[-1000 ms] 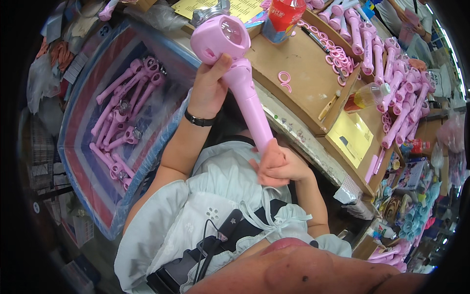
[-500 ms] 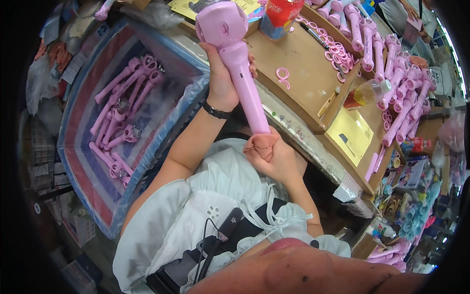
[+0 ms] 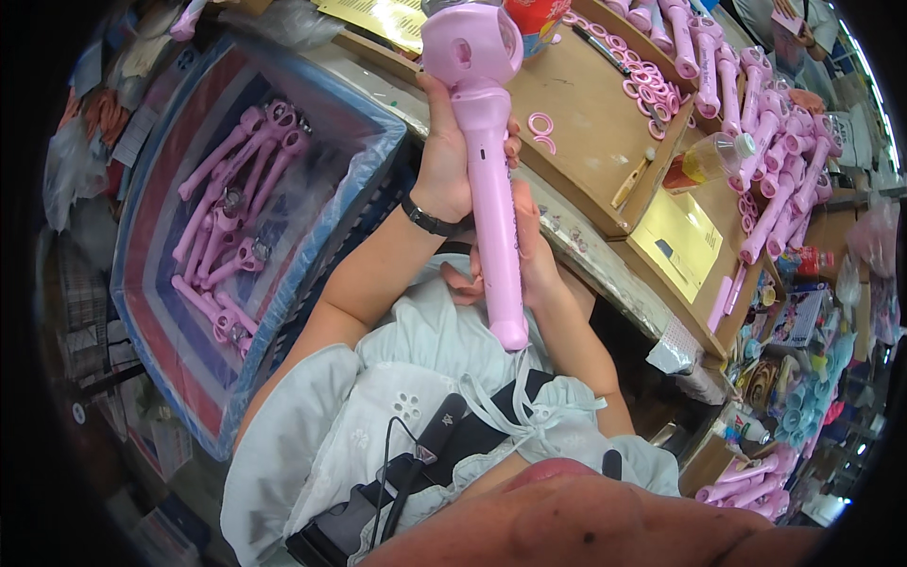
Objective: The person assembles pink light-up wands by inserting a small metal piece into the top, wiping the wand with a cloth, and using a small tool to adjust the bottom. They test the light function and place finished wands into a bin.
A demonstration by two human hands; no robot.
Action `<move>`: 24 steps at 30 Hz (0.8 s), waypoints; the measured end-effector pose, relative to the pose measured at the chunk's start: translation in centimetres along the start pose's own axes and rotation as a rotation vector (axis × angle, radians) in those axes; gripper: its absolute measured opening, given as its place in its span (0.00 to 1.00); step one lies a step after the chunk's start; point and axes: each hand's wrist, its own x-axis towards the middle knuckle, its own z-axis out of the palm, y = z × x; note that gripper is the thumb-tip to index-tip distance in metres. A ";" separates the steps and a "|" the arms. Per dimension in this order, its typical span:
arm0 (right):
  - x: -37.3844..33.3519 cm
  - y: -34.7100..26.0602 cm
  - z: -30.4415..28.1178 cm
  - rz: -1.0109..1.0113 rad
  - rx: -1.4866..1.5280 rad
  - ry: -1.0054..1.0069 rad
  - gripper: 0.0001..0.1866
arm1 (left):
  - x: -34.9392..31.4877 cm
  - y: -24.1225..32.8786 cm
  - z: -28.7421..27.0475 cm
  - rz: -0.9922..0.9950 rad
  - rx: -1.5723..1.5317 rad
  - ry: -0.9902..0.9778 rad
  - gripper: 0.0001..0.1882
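Wrapped closed, the left grip [image 3: 446,165] holds the pink wand [image 3: 494,236] beneath its head before the pale shirt [image 3: 402,326], presumably steadying it against the peach cloth [image 3: 462,287] in the right grip [image 3: 541,265], whose tightness I can't tell; beyond, on the desk [image 3: 605,269], a cardboard tray [image 3: 581,123] corrals pink rings [image 3: 652,97].

even indoor light, bright lamps [image 3: 857,68] along the right rim, deep shadow under the bench [image 3: 605,268], edges bent by fisheye — black corners, far background perhaps soft

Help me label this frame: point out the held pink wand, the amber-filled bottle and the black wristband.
Pink wand [image 3: 491,194], head view: handle.
Amber-filled bottle [image 3: 702,163], head view: body.
Black wristband [image 3: 429,218], head view: strap.
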 end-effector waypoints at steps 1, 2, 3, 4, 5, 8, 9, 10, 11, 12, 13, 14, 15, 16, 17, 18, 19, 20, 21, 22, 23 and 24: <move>-0.4 0.4 0.1 0.026 0.051 0.049 0.31 | 0.1 0.0 -0.2 0.017 0.006 0.003 0.45; -0.8 0.8 0.0 0.051 0.102 0.102 0.31 | 0.3 0.2 -0.4 0.020 0.007 0.004 0.44; -1.2 1.2 -0.1 0.072 0.155 0.155 0.31 | 0.6 0.2 -0.5 0.021 0.010 0.002 0.43; -1.8 1.2 -0.5 0.048 0.091 0.039 0.30 | 0.7 0.4 -0.7 0.001 -0.047 -0.035 0.43; -2.4 1.4 -0.8 0.015 0.031 -0.075 0.30 | 0.9 0.4 -0.8 -0.004 -0.044 -0.031 0.43; -3.4 2.3 -1.6 -0.126 0.031 -0.412 0.25 | 1.2 0.2 -0.8 0.019 -0.016 -0.001 0.44; -3.6 2.8 -1.7 -0.207 -0.065 -0.397 0.24 | 1.2 0.0 -0.8 0.048 0.028 0.040 0.44; -4.0 3.0 -1.8 -0.213 -0.233 -0.216 0.24 | 1.4 -0.1 -0.7 0.082 0.073 0.082 0.44; -4.2 3.2 -1.8 -0.266 -0.346 -0.095 0.23 | 1.5 -0.2 -0.7 0.124 0.113 0.083 0.43; -4.1 3.4 -1.7 -0.216 -0.443 0.042 0.23 | 1.6 -0.3 -0.8 0.166 0.153 0.086 0.43; -4.2 3.3 -1.7 -0.292 -0.676 0.106 0.22 | 1.7 -0.3 -0.9 0.196 0.202 0.095 0.43; -4.0 3.1 -1.5 -0.344 -0.911 0.158 0.21 | 1.6 -0.4 -1.0 0.229 0.262 0.099 0.43; -3.7 2.6 -1.5 -0.375 -1.132 0.230 0.21 | 1.7 -0.4 -1.2 0.227 0.225 0.087 0.43; -3.6 2.1 -1.3 -0.385 -1.277 0.232 0.22 | 1.7 -0.5 -1.3 0.222 0.188 0.074 0.44; -3.2 1.4 -1.2 -0.322 -1.188 0.226 0.22 | 1.8 -0.5 -1.5 0.217 0.157 0.080 0.44; -2.7 0.8 -1.1 -0.258 -1.097 0.220 0.22 | 1.9 -0.6 -1.6 0.182 0.087 0.022 0.44; -2.1 0.3 -1.0 -0.197 -0.976 0.194 0.22 | 2.1 -0.6 -1.7 0.153 0.063 0.004 0.44; -1.5 -0.2 -1.0 -0.201 -0.784 0.123 0.24 | 2.5 -0.4 -1.9 0.131 0.032 -0.023 0.44; -0.7 -0.3 -1.0 -0.373 -0.695 0.108 0.23 | 2.9 -0.1 -2.1 0.102 0.011 -0.033 0.44; -0.4 -0.4 -1.2 -0.234 -0.356 0.119 0.22 | 3.4 0.5 -2.4 0.069 -0.144 -0.048 0.43; -0.2 -0.4 -1.6 -0.085 -0.047 0.112 0.21 | 3.9 1.1 -2.7 0.077 -0.202 -0.025 0.45; 0.4 -0.1 -1.9 -0.040 0.099 0.162 0.20 | 4.3 2.0 -3.2 0.063 -0.221 -0.034 0.45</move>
